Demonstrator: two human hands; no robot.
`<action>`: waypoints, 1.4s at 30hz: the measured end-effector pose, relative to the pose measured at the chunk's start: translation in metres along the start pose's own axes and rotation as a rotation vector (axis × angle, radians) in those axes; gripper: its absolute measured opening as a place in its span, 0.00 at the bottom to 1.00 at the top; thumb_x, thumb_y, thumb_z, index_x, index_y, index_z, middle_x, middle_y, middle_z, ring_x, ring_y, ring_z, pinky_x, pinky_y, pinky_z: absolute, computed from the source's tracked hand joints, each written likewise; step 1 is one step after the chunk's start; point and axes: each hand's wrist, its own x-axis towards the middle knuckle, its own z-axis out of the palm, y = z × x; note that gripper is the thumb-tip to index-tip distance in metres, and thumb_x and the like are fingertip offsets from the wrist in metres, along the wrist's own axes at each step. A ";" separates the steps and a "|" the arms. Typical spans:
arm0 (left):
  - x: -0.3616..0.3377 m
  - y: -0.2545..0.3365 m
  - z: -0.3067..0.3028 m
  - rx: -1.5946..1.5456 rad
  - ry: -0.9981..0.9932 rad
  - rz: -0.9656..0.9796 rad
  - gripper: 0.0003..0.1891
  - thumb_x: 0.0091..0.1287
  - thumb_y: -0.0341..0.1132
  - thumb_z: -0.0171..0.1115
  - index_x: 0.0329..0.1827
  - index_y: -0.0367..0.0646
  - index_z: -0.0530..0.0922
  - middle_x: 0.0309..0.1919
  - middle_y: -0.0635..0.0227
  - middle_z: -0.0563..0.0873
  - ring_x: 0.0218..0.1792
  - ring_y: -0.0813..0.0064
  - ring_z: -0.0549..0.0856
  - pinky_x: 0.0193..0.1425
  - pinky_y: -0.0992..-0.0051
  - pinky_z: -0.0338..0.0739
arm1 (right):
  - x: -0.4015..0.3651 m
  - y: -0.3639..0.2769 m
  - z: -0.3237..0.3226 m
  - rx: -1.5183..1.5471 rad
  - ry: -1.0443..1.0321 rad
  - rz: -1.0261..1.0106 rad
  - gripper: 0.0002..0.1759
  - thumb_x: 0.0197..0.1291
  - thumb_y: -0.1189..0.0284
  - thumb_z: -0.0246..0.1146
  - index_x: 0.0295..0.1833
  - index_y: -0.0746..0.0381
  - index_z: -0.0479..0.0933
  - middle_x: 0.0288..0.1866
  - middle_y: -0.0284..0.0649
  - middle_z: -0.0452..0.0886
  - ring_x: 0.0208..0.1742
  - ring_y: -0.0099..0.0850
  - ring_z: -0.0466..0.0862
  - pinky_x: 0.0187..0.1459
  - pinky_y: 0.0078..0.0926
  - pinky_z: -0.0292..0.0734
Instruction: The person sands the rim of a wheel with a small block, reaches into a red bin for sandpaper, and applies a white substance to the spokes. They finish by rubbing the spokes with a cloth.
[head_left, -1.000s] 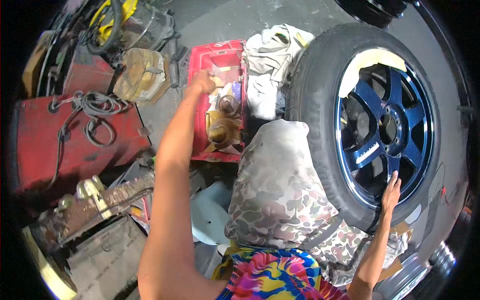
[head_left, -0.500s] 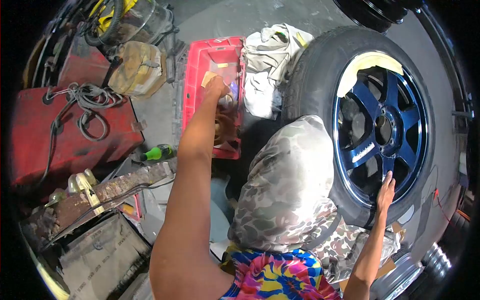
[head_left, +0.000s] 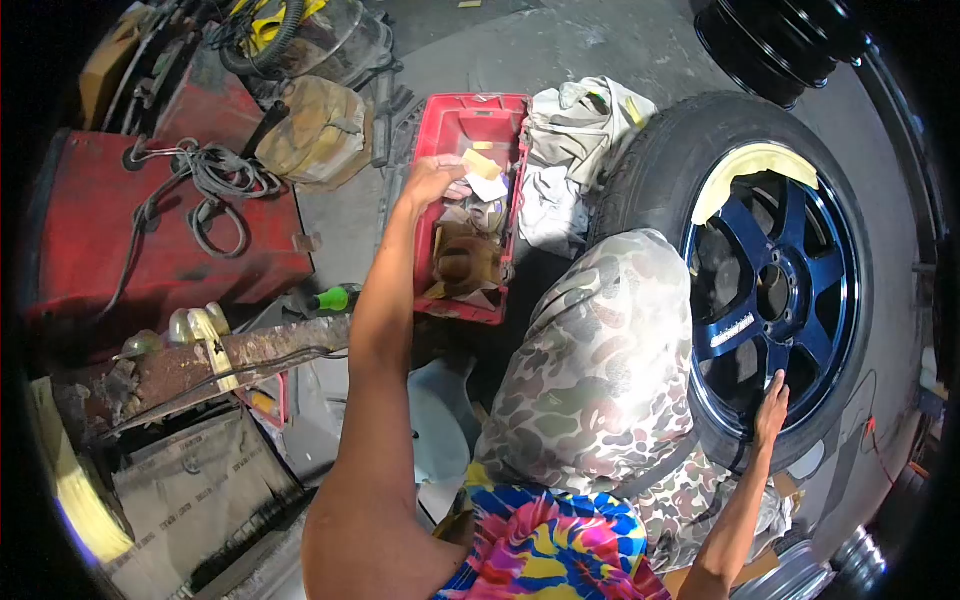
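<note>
- I see the left hand (head_left: 435, 180) over the red bin (head_left: 476, 101), holding a tan-and-white sheet (head_left: 482, 166).
- I have the right hand (head_left: 769, 415) touching the blue wheel (head_left: 820, 342) near its lower spoke.
- I see crumpled cloths (head_left: 590, 130) between bin and tire (head_left: 650, 160).

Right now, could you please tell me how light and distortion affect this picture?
Head view: strong light washes out part of the white cloth; head view: glints show on the blue wheel; head view: corners go black and margins look bowed.
</note>
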 end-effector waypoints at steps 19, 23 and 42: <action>-0.123 0.108 0.046 -0.138 0.006 0.331 0.17 0.75 0.26 0.73 0.62 0.24 0.84 0.53 0.47 0.93 0.52 0.59 0.95 0.62 0.65 0.92 | -0.027 -0.027 -0.004 -0.010 -0.021 0.075 0.36 0.80 0.37 0.51 0.78 0.50 0.75 0.74 0.62 0.80 0.69 0.67 0.82 0.71 0.57 0.76; -0.184 0.197 0.121 0.077 -0.072 0.545 0.12 0.75 0.28 0.73 0.56 0.28 0.88 0.47 0.53 0.95 0.44 0.70 0.94 0.53 0.70 0.90 | -0.043 -0.037 -0.003 -0.042 0.070 0.041 0.23 0.75 0.61 0.64 0.71 0.57 0.79 0.66 0.57 0.80 0.59 0.64 0.87 0.61 0.60 0.82; -0.282 0.131 0.431 0.692 -0.997 0.833 0.22 0.80 0.40 0.67 0.71 0.38 0.83 0.49 0.52 0.90 0.46 0.58 0.93 0.50 0.59 0.87 | -0.177 -0.026 -0.043 1.435 -0.053 -0.167 0.09 0.86 0.70 0.57 0.49 0.62 0.66 0.60 0.50 0.88 0.50 0.30 0.89 0.52 0.30 0.86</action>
